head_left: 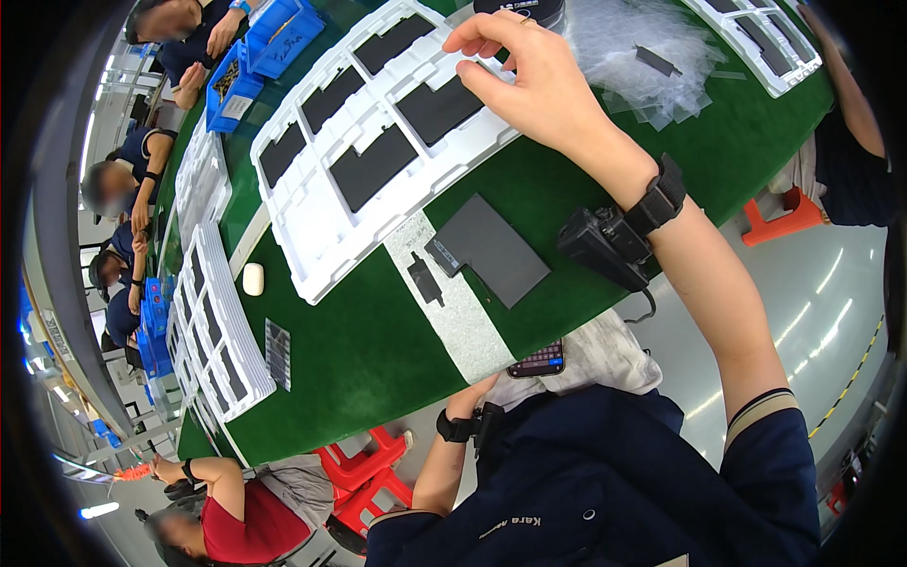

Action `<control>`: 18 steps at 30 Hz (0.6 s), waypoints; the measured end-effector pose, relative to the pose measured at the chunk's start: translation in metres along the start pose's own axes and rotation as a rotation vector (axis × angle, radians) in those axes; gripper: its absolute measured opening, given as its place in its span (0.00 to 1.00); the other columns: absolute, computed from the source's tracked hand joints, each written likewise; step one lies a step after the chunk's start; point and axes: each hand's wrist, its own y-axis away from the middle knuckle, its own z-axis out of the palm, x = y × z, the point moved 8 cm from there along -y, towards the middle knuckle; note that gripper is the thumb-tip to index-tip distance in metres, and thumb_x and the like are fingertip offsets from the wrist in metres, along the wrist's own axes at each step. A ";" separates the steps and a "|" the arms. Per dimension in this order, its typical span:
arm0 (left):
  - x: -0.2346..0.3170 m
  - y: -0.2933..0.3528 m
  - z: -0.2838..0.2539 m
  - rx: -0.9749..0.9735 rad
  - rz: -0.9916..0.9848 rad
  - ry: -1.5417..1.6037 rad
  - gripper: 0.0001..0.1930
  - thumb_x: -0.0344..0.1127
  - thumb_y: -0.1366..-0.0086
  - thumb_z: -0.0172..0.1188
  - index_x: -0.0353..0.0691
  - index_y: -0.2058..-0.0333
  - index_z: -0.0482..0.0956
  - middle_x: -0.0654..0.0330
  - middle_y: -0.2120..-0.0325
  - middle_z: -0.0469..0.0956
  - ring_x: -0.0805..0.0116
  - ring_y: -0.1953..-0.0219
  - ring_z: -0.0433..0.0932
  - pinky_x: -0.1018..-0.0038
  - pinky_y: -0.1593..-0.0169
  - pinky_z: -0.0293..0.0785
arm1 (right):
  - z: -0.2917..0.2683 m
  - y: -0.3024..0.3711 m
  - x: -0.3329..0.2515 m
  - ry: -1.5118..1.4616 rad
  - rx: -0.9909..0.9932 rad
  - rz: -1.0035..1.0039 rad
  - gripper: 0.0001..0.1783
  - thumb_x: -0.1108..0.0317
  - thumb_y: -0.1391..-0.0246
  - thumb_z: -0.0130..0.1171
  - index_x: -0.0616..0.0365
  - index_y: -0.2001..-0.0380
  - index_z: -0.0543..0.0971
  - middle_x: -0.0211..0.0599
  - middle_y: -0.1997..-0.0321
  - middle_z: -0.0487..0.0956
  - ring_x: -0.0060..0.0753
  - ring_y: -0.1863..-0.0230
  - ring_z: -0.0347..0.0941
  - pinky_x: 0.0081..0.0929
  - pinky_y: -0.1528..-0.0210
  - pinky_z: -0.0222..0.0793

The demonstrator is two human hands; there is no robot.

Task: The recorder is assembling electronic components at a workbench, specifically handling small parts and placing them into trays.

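My right hand [548, 90] is raised over the far right edge of a white moulded tray [316, 255], thumb and forefinger apart, with nothing visible between them. Flat black notched packs, like battery cells, lie in the tray's pockets; one pack [439, 106] is just left of the hand. Another black pack [501, 253] rests on the green table, its connector end over a pale textured strip [458, 335]. A small black flat part [425, 282] lies on that strip. My left hand [470, 399] is low by my lap, beside a phone [540, 359] with its keyboard lit; its fingers are mostly hidden.
Clear plastic film pieces [642, 57] are heaped at the far right, near another white tray [779, 71]. Stacked trays [213, 331] and a white oval case [253, 279] are at left. Blue bins [279, 38] stand far left. Co-workers sit around the table; red stools [364, 477] stand below.
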 end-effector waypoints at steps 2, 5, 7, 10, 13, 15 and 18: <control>0.005 0.000 -0.002 -0.008 -0.023 0.015 0.22 0.45 0.45 0.56 0.45 0.52 0.71 0.57 0.53 0.72 0.57 0.49 0.67 0.66 0.46 0.61 | 0.000 0.001 0.002 -0.001 -0.003 0.009 0.10 0.68 0.60 0.55 0.57 0.71 0.77 0.38 0.71 0.73 0.33 0.67 0.71 0.26 0.67 0.67; 0.006 -0.001 0.000 -0.040 -0.040 0.001 0.22 0.47 0.44 0.54 0.45 0.52 0.71 0.57 0.52 0.71 0.57 0.47 0.66 0.66 0.45 0.59 | 0.000 0.000 0.001 0.002 -0.002 0.000 0.10 0.68 0.60 0.55 0.57 0.71 0.77 0.38 0.71 0.73 0.33 0.67 0.71 0.26 0.67 0.67; 0.003 0.000 0.001 -0.059 -0.044 0.039 0.22 0.48 0.43 0.53 0.45 0.51 0.70 0.57 0.51 0.70 0.57 0.47 0.65 0.66 0.44 0.59 | 0.000 0.000 0.000 -0.008 0.001 0.002 0.10 0.67 0.60 0.54 0.57 0.71 0.77 0.38 0.71 0.73 0.33 0.68 0.70 0.26 0.67 0.67; 0.003 0.000 0.002 -0.065 -0.029 0.041 0.23 0.48 0.43 0.53 0.45 0.51 0.70 0.57 0.51 0.70 0.57 0.47 0.65 0.66 0.44 0.59 | 0.001 0.000 0.002 -0.001 -0.008 0.014 0.10 0.67 0.59 0.55 0.57 0.71 0.77 0.38 0.71 0.73 0.33 0.68 0.70 0.26 0.68 0.67; 0.012 0.001 0.000 -0.084 -0.021 0.006 0.23 0.49 0.40 0.50 0.40 0.51 0.69 0.53 0.50 0.68 0.55 0.47 0.65 0.67 0.44 0.59 | 0.000 0.000 0.002 0.018 -0.014 0.019 0.10 0.67 0.59 0.55 0.57 0.71 0.76 0.38 0.71 0.73 0.33 0.68 0.70 0.26 0.67 0.67; 0.013 0.001 0.000 -0.083 -0.022 0.005 0.23 0.49 0.40 0.50 0.40 0.51 0.69 0.53 0.50 0.68 0.55 0.47 0.65 0.68 0.44 0.59 | 0.000 0.000 0.002 0.019 -0.008 0.008 0.10 0.67 0.59 0.55 0.57 0.71 0.76 0.38 0.71 0.73 0.33 0.68 0.71 0.26 0.67 0.67; 0.013 0.001 0.000 -0.081 -0.031 0.020 0.23 0.48 0.40 0.50 0.40 0.51 0.69 0.53 0.50 0.68 0.55 0.47 0.65 0.68 0.44 0.59 | 0.000 0.000 -0.001 0.018 -0.005 0.002 0.10 0.67 0.59 0.55 0.57 0.71 0.76 0.38 0.71 0.73 0.34 0.67 0.71 0.27 0.66 0.67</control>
